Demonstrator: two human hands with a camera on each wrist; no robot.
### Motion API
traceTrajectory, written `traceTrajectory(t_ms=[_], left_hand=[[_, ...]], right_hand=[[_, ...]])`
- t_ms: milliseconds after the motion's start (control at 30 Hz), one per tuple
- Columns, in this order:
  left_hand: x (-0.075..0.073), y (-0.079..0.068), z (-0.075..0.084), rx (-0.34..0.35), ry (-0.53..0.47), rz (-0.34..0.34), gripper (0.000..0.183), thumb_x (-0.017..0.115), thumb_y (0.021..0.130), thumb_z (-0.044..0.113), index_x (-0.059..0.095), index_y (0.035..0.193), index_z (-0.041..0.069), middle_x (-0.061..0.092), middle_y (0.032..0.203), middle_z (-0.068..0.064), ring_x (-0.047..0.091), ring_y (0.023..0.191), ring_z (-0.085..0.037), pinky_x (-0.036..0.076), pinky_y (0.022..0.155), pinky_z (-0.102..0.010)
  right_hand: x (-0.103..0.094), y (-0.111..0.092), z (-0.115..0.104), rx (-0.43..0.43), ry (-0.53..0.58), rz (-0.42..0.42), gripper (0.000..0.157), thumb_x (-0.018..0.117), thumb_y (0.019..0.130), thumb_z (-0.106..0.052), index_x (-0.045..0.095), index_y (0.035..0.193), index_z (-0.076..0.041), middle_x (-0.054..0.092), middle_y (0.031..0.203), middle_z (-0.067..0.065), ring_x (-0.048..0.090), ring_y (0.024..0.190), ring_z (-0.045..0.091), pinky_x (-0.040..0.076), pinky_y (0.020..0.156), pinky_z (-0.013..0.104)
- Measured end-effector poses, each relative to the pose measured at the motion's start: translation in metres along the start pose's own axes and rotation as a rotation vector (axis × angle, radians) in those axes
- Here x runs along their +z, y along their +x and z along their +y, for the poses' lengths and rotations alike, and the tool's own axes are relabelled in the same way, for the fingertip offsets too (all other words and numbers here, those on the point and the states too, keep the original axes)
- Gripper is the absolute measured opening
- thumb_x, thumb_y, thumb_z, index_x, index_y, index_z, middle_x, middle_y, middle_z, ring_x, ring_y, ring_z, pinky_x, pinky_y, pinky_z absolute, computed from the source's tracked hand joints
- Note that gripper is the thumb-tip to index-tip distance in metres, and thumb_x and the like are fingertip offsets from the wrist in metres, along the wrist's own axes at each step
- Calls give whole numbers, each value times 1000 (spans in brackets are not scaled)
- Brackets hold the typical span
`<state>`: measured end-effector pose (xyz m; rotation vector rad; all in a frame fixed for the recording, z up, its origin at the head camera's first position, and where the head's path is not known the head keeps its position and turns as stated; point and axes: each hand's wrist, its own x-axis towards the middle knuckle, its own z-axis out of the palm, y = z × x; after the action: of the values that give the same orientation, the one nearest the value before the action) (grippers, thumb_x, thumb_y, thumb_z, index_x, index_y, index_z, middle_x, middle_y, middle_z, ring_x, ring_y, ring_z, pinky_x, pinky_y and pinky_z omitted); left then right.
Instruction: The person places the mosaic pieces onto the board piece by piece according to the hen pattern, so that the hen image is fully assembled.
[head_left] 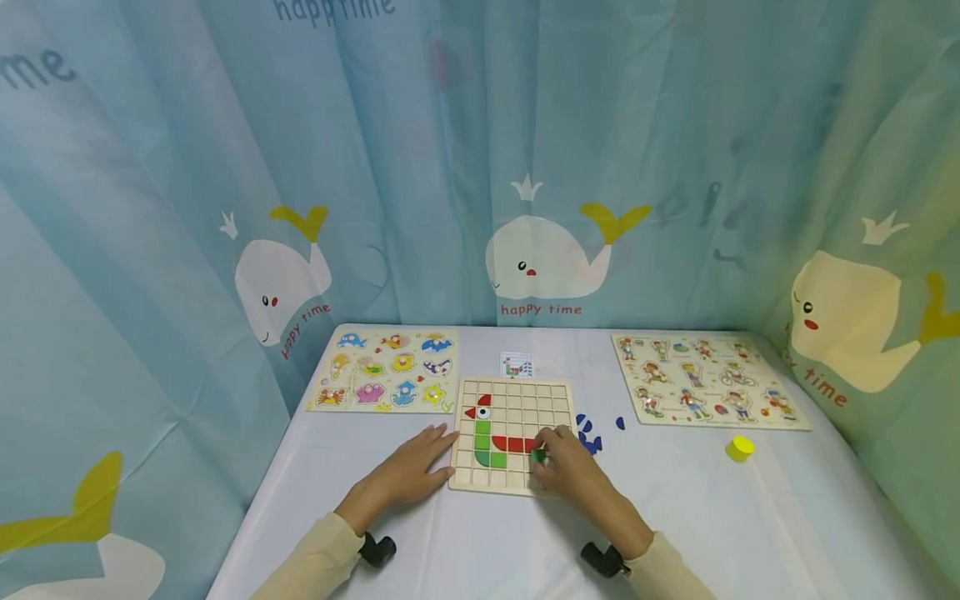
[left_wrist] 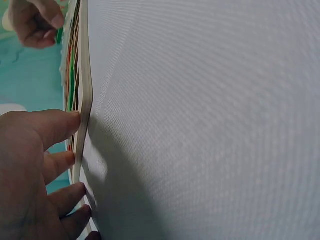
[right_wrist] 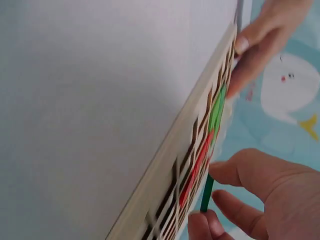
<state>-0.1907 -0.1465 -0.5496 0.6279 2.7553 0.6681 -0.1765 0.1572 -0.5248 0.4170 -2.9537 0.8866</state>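
A wooden grid board (head_left: 472, 476) lies on the table, with red, green and white-eyed pieces set in its cells as a bird shape. My left hand (head_left: 408, 468) rests along the board's left edge; in the left wrist view its fairly straight fingers (left_wrist: 60, 127) touch the rim. Over the lower right cells, my right hand (head_left: 566, 462) pinches a dark green puzzle piece (right_wrist: 207, 192) between thumb and fingers. That piece is close over the board, beside the row of red squares (head_left: 513, 445). The right hand covers the board's lower right corner.
A small pattern card (head_left: 517, 365) lies behind the board. Several blue pieces (head_left: 590, 443) are scattered to its right. A sea-animal puzzle (head_left: 386, 368) sits at back left, a sports-figure puzzle (head_left: 708, 379) at back right, with a yellow cylinder (head_left: 740, 448) in front. A whale-print curtain (head_left: 435, 150) surrounds the table.
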Motion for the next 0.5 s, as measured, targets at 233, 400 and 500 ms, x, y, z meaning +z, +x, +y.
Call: traceTrajectory(t_ms=[233,400,500], left_hand=[[-1,0,1,-2,0,-1,64,62,106,38,42,164,19,33,172,-10,29,160,-36,31,128,-57],[-2,-2,3,2,-2,1,63,62,106,37,43,163,18,34,171,-12,29,159,-37,31,127,-58],[-3,-2,3,0,-1,0,63,62,106,37,42,163,18,34,172,-12,29,159,-37,31,127,-58]], right_hand=[[21,8,-16,-41,-78,28,21,84,82,-7,69,97,-9,56,89,0,49,78,15,45,72,33],[27,10,-20,-23,-80,13,19,85,83,-8,69,93,-11,56,87,-2,49,77,15,38,71,33],[27,11,-22,-32,-63,8,17,85,84,-8,70,92,-10,58,88,0,51,78,15,39,71,33]])
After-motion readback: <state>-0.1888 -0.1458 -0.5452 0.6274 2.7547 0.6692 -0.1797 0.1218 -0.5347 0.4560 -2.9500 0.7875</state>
